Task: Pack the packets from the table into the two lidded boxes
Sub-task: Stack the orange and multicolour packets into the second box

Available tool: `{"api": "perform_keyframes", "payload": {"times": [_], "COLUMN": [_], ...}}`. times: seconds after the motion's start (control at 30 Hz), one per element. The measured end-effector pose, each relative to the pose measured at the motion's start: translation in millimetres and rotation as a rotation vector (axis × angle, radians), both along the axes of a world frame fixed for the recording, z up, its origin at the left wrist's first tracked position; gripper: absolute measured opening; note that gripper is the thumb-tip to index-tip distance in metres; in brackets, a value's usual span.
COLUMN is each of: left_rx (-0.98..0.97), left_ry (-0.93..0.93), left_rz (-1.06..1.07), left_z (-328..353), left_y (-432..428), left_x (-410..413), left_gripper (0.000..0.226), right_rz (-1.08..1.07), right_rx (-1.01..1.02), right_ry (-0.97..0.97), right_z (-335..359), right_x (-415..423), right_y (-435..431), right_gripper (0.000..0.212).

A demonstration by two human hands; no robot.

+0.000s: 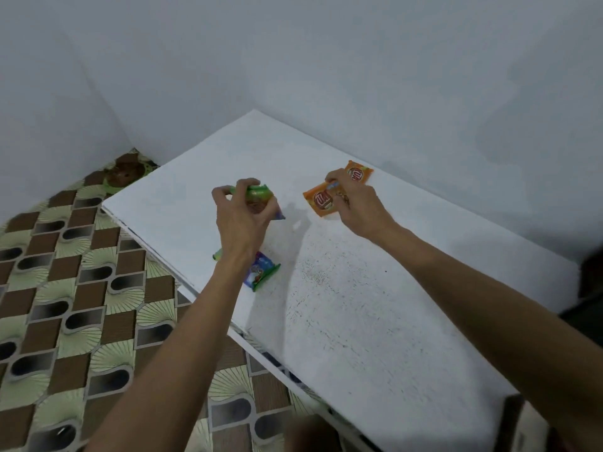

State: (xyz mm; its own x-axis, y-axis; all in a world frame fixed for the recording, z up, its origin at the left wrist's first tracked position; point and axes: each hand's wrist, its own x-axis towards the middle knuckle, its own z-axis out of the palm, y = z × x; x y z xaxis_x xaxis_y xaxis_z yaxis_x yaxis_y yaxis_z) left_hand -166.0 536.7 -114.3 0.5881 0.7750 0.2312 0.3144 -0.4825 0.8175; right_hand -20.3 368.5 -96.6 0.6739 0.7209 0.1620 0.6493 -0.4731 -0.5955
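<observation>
We look down on a white worktop (359, 321) set against a pale wall, with a patterned floor (65, 288) of brown and green tiles to its left. Our left hand (241, 220) is raised a little above the surface, its grip closed around a green packet (261, 194); the fingers curl over the packet's top while its lower corner pokes out to the right of the palm. Under that wrist, lying flat near the left edge of the worktop, is another green packet with a blue face (261, 272), partly covered by the forearm.

Our right hand (355, 203) reaches toward the far side of the worktop, where two orange packets lie close to the wall. The nearer orange packet (321, 200) sits just left of the hand, and the fingertips are pressed down on its right end, the grip pinching it; whether it is lifted off the surface we cannot tell. The farther orange packet (359, 172) lies just beyond the knuckles, touching or nearly touching the first. The two green packets are well apart from the orange pair.
</observation>
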Motion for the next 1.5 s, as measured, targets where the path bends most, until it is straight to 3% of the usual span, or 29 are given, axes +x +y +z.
{"api": "perform_keyframes", "payload": {"times": [0.1, 0.27, 0.57, 0.8, 0.97, 1.2, 1.5], "left_rx": [-0.138, -0.364, -0.547, -0.64, -0.647, -0.674, -0.441], "left_ry": [0.002, -0.061, -0.136, -0.156, -0.134, -0.139, -0.058], "left_rz": [-0.007, -0.158, -0.487, -0.693, -0.814, -0.806, -0.855], "left_z": [6.1, 17.6, 48.8, 63.7, 58.9, 51.4, 39.6], "left_y": [-23.5, -74.0, -192.8, -288.2, -338.1, -382.4, -400.3], "left_x": [3.9, 0.9, -7.4, -17.0, -27.9, -43.5, -57.2], "left_gripper": [0.042, 0.036, 0.032, 0.025, 0.028, 0.028, 0.031], "right_rz": [-0.051, -0.145, -0.366, -0.495, -0.625, -0.702, -0.759], "right_rx": [0.104, 0.292, 0.367, 0.496, 0.481, 0.388, 0.243], "right_ry": [0.151, 0.312, 0.276, 0.357, 0.396, 0.477, 0.666], "right_z": [22.0, 52.3, 87.9, 90.0, 86.7, 71.6, 36.0], "right_x": [-16.1, -50.2, -122.2, -189.2, -227.5, -265.8, -280.3], "right_y": [-41.9, -120.9, -283.3, -383.1, -436.4, -479.6, -493.3], "right_gripper": [0.036, 0.021, 0.029, 0.027, 0.029, 0.03, 0.025]}}
